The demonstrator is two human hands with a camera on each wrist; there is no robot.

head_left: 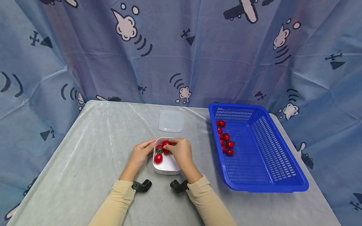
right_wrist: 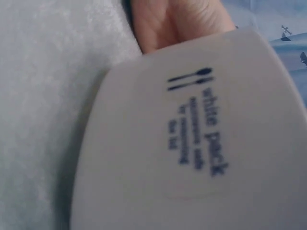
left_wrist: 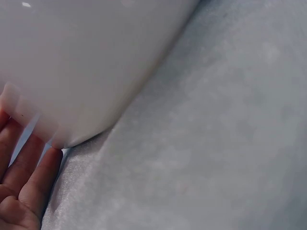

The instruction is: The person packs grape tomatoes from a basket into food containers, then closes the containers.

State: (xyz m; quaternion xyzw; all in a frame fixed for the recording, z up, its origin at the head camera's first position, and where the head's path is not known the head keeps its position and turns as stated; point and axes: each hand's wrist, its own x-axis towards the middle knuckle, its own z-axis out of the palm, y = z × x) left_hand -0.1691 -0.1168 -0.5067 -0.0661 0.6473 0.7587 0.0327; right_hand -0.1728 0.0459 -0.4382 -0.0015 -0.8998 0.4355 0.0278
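A white plastic food box point(head_left: 167, 171) stands on the table, with several red cherry tomatoes point(head_left: 158, 158) in its left and far part. My left hand point(head_left: 140, 153) rests along the box's left side; in the left wrist view its straight fingers point(left_wrist: 42, 179) touch the white wall. My right hand point(head_left: 181, 153) reaches over the far right rim, thumb and forefinger pinching a cherry tomato point(head_left: 166, 143) inside the box. Only part of that hand point(right_wrist: 180, 21) shows behind the printed box wall point(right_wrist: 192, 143) in the right wrist view, its fingertips hidden.
A blue plastic basket point(head_left: 263, 187) stands to the right, with several cherry tomatoes point(head_left: 230, 144) along its left side. Beyond the box lies a clear lid point(head_left: 171, 121). A patterned blue curtain point(head_left: 167, 47) hangs behind the table's far edge.
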